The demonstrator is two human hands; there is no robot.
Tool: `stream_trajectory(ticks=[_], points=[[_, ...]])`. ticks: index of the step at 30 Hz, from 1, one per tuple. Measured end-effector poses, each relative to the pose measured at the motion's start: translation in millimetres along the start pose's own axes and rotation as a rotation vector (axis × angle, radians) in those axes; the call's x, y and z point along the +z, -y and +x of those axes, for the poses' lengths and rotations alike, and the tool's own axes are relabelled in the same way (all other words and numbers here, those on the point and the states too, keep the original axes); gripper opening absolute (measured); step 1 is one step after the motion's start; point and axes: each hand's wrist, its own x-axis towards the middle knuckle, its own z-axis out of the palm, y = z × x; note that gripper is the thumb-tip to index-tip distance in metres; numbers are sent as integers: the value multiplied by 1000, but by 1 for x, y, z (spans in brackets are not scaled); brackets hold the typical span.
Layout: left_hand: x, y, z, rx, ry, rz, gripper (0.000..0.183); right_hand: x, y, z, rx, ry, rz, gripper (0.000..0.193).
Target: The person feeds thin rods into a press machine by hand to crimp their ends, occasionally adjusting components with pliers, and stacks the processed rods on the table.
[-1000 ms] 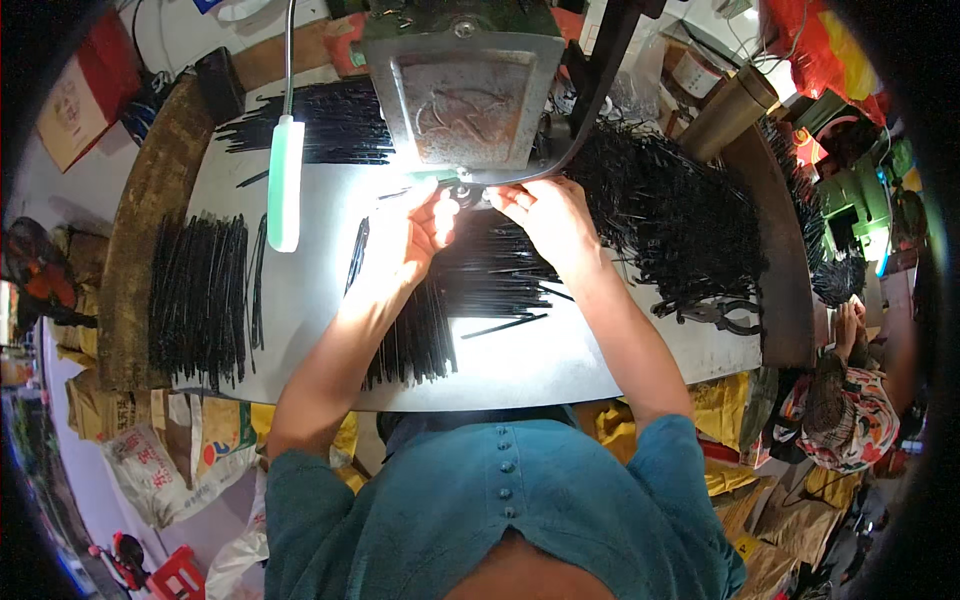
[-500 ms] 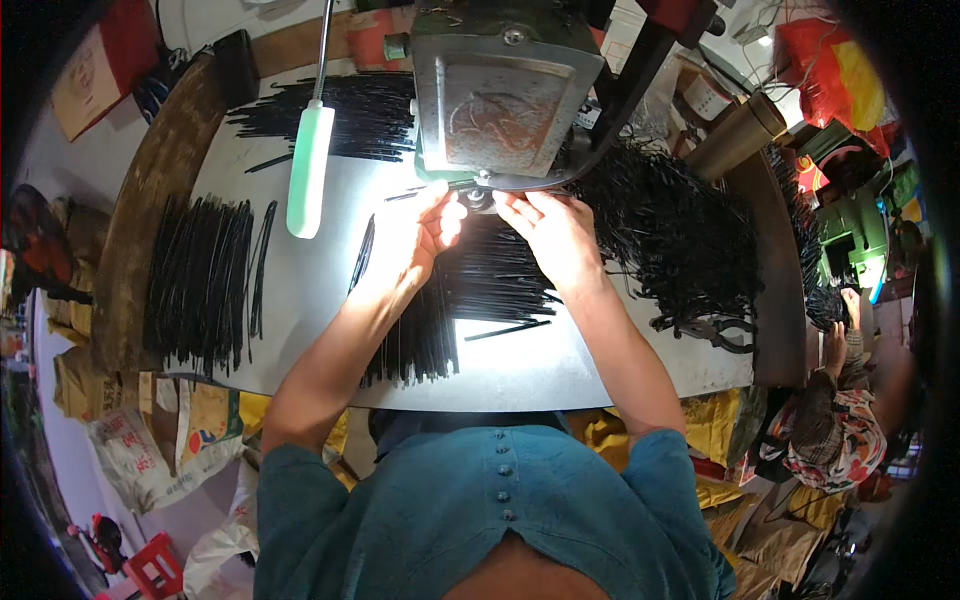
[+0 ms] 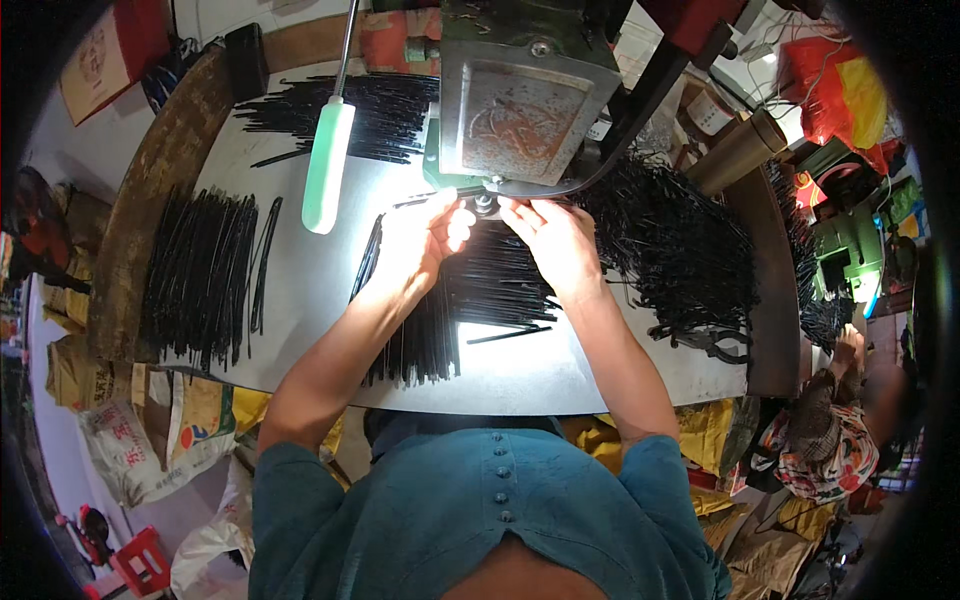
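- Evidently, left hand (image 3: 428, 238): thumb and fingertips pinched together on a thin dark strip (image 3: 408, 203), raised under the machine head (image 3: 528, 125).
- Strip: long axis roughly crosswise, its visible tail pointing to the person's left; the other end ran toward a small round metal fitting (image 3: 484, 205), where contact could not be told.
- Right hand (image 3: 556, 245): fingertips drawn close together just right of that fitting; whether anything was held could not be told. Left hand was the nearer to the strip.
- Beneath the hands: one crosswise bundle of black strips (image 3: 500, 278), with a lengthwise bundle (image 3: 420, 340) adjoining.
- Farther left: another lengthwise bundle (image 3: 200, 275); a pale green lamp (image 3: 328, 165) on a rod.
- Farther right: a tangled black heap (image 3: 690, 230), pliers (image 3: 712, 340) at its near edge.
- Outermost right: a co-worker (image 3: 822, 450).
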Motion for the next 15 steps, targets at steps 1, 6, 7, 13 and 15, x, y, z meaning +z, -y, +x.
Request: stream_trajectory(ticks=[1, 6, 7, 13, 15], points=[[-1, 0, 1, 1, 0, 0, 14, 0, -1, 0, 0, 1, 0, 18], [-7, 7, 6, -26, 137, -5, 15, -1, -3, 2, -30, -39, -49, 18], [-7, 8, 6, -29, 139, -4, 15, -3, -3, 3, -30, -41, -48, 18], [-3, 5, 2, -41, 61, 14, 14, -10, -5, 4, -32, 5, -11, 18], [-3, 6, 5, -10, 48, 22, 14, -7, -3, 3, -34, 96, 52, 18]])
